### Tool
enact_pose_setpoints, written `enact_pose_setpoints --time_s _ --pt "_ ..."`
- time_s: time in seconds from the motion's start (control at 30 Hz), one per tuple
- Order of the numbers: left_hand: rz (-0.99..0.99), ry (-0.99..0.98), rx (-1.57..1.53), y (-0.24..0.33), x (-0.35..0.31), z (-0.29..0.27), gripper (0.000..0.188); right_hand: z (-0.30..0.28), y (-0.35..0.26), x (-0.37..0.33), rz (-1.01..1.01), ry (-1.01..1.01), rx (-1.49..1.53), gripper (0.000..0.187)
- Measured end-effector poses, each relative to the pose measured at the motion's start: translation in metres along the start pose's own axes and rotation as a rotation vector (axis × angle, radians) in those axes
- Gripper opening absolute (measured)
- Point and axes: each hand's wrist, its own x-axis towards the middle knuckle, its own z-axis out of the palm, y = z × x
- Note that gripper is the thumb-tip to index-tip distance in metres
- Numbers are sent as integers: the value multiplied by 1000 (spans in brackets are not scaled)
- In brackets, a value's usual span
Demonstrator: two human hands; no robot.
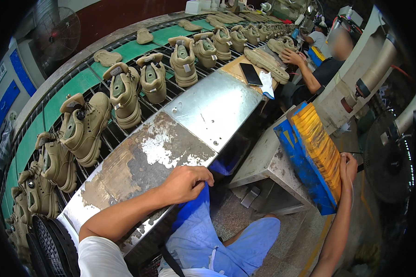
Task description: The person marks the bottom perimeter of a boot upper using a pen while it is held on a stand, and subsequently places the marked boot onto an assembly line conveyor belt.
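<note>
My left hand (187,183) is closed at the near edge of the metal bench, its fingers pinching a raised fold of my blue shorts (196,231). On the right, my right hand (349,170) grips the outer edge of a tilted block with a ribbed, stained yellow face (316,147) and a blue side (298,161). The fingertips of that hand are partly hidden against the edge. Beyond my left arm, tan lace-up shoes (85,127) stand in a row along a rack, heels mostly toward me.
A wire rack with a green strip (67,85) curves around the bench (217,108). A phone (250,74) and a white-and-blue cloth (266,85) lie beside tan soles (266,64). Black soles (48,240) lean at lower left. A co-worker (330,64) handles a shoe across the bench.
</note>
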Motion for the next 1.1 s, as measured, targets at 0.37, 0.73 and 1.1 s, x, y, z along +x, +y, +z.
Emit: enact_pose_setpoints --time_s 0.37,0.73,1.1 --pt "-2 -1 -14 2 1 0 24 5 21 6 -43 11 28 31" --pt "13 5 -7 1 1 1 21 5 23 6 -25 27 39 31" --pt "11 12 0 3 0 1 21 -1 13 2 -11 18 28 30"
